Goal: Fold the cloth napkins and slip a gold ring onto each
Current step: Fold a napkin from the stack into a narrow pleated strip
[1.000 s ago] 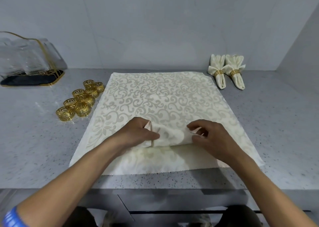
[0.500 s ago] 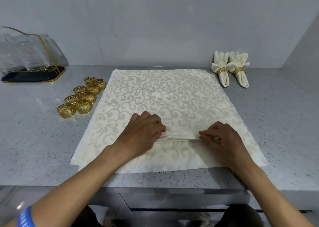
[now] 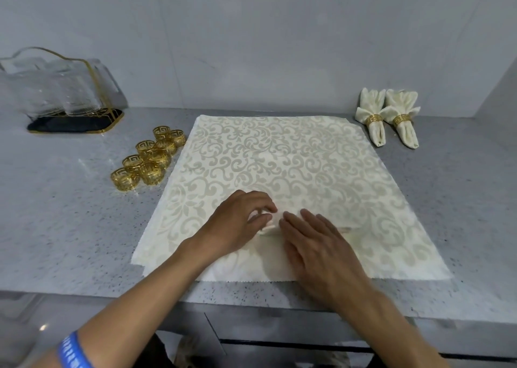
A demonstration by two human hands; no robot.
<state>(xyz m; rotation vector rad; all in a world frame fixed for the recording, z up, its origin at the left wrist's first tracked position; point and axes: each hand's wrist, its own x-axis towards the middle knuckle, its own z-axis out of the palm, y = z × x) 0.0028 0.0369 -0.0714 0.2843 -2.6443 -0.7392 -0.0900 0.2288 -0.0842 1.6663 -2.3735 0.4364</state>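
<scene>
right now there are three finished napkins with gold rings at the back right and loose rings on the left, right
Not quite: the head view shows two finished napkins, not three, at the back right, each with a gold ring. The loose rings are on the left, as you say.

Grey speckled counter: napkin stack, gold rings, ringed napkins, holder.

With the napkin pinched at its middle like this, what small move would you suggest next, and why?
Probably draw the pinched fold upward. The left hand pinches a small bunch of the napkin near its middle while the right hand lies flat beside it; most of the cloth is spread flat, and the gold rings sit untouched at left.
</scene>
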